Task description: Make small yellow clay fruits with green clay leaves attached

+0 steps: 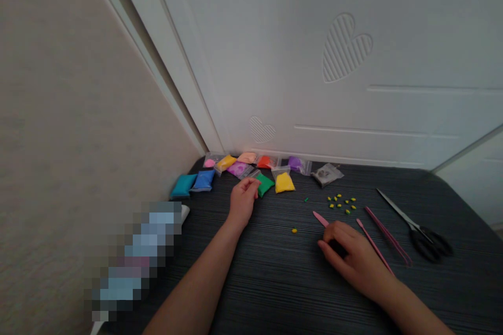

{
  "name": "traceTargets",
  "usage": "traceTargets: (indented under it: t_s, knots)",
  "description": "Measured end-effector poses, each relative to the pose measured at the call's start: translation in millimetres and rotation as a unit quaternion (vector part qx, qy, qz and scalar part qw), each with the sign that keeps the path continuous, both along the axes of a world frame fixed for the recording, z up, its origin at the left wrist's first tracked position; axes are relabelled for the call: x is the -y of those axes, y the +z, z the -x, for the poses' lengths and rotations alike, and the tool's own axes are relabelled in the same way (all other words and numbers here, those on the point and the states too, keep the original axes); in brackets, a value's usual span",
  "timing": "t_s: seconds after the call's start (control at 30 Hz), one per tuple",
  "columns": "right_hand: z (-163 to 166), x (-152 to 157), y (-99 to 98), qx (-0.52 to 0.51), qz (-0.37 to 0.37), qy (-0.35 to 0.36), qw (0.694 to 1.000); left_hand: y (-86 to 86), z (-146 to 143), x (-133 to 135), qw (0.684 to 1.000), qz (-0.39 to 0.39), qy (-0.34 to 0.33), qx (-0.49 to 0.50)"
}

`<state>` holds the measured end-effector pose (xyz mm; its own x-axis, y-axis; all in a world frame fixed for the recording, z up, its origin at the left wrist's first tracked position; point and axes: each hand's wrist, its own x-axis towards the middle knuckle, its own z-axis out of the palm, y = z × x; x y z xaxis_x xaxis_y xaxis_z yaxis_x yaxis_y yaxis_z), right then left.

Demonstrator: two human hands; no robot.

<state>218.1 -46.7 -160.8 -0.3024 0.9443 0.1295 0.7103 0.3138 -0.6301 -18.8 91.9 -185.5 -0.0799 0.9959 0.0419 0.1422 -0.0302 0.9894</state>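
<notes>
My left hand (243,200) is closed at the near left edge of a small clear bag of green modelling clay (264,185), its fingertips pinched on the bag. My right hand (349,254) curls over a pink modelling knife (320,218); the pointed blade sticks out past the fingers and the handle is hidden under the hand. A single yellow-and-green clay piece (294,230) lies between the hands. Further off is a tiny green clay bit (306,199). Several similar yellow-and-green pieces (339,205) are grouped beyond my right hand.
Right of my right hand lie a thin pink tool (373,243), pink tweezers (387,234) and black-handled scissors (412,226). Bags of yellow (284,182), blue (203,180), teal (184,186) and other clays line the back, below a white panel. A blurred-out object (137,256) stands left.
</notes>
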Motion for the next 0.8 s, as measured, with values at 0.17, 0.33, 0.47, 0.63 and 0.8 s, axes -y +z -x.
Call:
traceTargets:
  t_s: [0.17,0.33,0.47,0.63,0.8]
  knots:
    - [-1.3,-2.5,-2.8,-0.006,-0.008,0.008,1.0,0.9,-0.2,0.2,1.0,0.0,-0.001,-0.001]
    - [-2.5,-3.1,-6.2,-0.001,-0.03,0.007,1.0,1.2,-0.1,0.5,1.0,-0.001,-0.003,0.001]
    - [-2.6,-3.6,-7.3,-0.003,-0.04,0.008,0.999,0.9,0.1,1.2,1.0,-0.003,-0.004,0.001]
    - [-3.0,-4.0,-8.1,0.002,-0.027,0.004,1.0,0.7,0.0,1.3,1.0,-0.004,-0.002,0.0]
    - [-2.3,-3.7,-7.5,-0.005,-0.008,0.001,1.0,1.4,-0.3,0.7,1.0,0.0,-0.002,0.0]
